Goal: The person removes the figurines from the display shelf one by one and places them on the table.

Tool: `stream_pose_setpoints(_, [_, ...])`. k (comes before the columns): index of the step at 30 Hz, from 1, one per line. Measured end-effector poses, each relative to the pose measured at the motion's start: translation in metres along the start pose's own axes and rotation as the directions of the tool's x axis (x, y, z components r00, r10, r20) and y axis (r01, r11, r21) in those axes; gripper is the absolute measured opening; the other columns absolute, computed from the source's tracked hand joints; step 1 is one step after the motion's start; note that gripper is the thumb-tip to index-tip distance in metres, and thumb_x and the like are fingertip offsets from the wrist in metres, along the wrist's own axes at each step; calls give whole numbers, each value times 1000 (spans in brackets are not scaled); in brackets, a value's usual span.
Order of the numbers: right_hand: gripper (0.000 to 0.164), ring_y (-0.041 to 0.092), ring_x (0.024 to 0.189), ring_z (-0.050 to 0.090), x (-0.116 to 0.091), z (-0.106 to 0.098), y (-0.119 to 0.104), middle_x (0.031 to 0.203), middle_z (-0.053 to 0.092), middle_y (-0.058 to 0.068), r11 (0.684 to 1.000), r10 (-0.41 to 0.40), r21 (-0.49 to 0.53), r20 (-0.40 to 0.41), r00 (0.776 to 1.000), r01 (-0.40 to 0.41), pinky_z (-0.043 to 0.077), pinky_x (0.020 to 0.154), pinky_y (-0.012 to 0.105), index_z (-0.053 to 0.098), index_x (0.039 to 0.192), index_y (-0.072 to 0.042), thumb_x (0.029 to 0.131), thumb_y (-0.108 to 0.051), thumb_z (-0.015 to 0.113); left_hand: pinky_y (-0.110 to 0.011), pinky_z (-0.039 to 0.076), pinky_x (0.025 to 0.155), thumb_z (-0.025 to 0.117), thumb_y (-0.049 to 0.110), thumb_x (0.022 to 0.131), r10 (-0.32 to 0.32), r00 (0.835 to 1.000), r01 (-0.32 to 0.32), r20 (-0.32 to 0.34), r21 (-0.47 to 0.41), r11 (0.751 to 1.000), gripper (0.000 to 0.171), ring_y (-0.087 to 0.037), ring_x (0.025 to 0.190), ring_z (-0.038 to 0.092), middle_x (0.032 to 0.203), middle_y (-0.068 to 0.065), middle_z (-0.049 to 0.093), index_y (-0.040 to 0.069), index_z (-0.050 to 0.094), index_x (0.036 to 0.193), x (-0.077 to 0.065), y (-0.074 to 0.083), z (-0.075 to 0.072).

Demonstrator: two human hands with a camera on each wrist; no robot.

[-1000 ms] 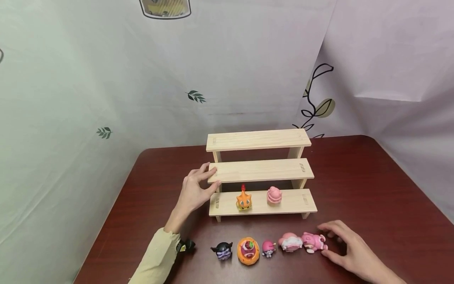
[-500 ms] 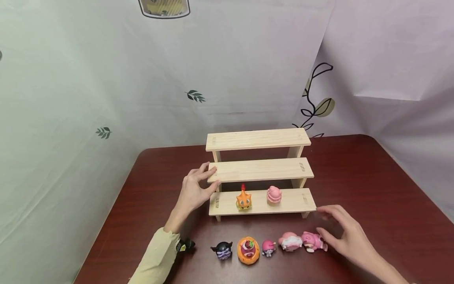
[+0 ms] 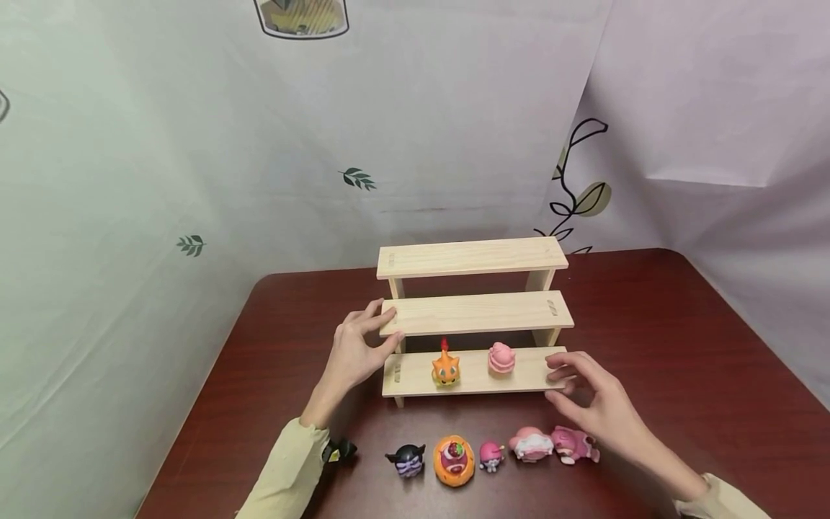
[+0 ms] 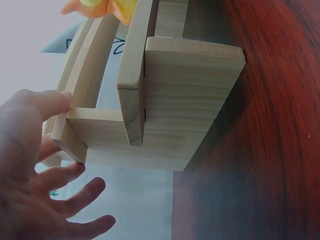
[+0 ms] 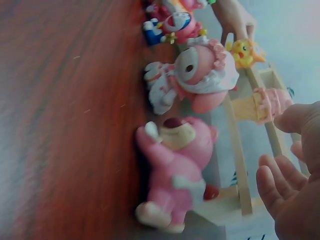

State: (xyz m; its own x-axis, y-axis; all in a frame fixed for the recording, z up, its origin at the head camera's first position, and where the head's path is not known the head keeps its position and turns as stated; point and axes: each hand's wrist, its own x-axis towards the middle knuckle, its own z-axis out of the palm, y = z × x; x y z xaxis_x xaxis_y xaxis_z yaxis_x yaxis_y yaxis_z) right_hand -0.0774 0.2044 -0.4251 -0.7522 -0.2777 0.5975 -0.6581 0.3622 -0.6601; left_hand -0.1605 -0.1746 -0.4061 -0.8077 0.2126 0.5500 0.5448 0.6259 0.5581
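A three-tier wooden display stand stands on the dark table. My left hand pinches the left end of its middle tier between thumb and fingers. At the right end of the lowest tier is my right hand, its fingers loosely bent with nothing held. Whether it touches the board cannot be told. An orange horned figurine and a pink ice-cream-cone figurine stand on the lowest tier. Below the right hand, a pink bear figurine is on the table, also seen in the right wrist view.
Along the table front, left of the bear, are a pink-and-white figurine, a small pink one, an orange ring-shaped one and a black-and-purple one. A black object sits partly behind the left sleeve. A printed cloth hangs behind.
My right hand has moved up and left, from beside the bear figurine to the right end of the lowest tier. The left hand stays on the middle tier.
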Motion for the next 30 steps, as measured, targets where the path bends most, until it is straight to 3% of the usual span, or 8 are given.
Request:
stream_pose_setpoints(10, [54,19,81,66,15,15,2,101,66,15,995,70,71,-19,997,-69,52,64,22,62,120,-2,73,18,78,-63,44,88,82,22,83,-11,1000,11,9,3,1000,43,-46,111,58,134,-23,59,5,73,121,0,0,0])
stream_pose_setpoints(18, [54,20,94,65,24,24,3,106,65,12,995,41,88,-13,999,-40,51,69,25,62,121,1,73,18,79,-63,46,86,83,20,82,5,1000,-5,4,0,1000,43,-47,111,58,133,-24,59,4,73,121,0,0,0])
stream_pose_setpoints(26, [54,23,95,64,31,30,2,107,66,8,997,27,77,-3,1000,-26,51,72,26,63,121,-3,73,14,80,-62,45,88,82,21,83,-11,1000,11,12,-6,1000,43,-46,112,58,135,-23,58,5,73,121,0,1,-1])
stream_pose_setpoints(30, [51,19,95,64,34,33,2,108,67,7,997,19,75,-3,1000,-18,52,73,27,63,119,0,73,13,81,-62,46,87,82,21,83,-8,1000,8,12,-8,1000,43,-46,112,58,134,-24,58,5,73,121,0,1,-1])
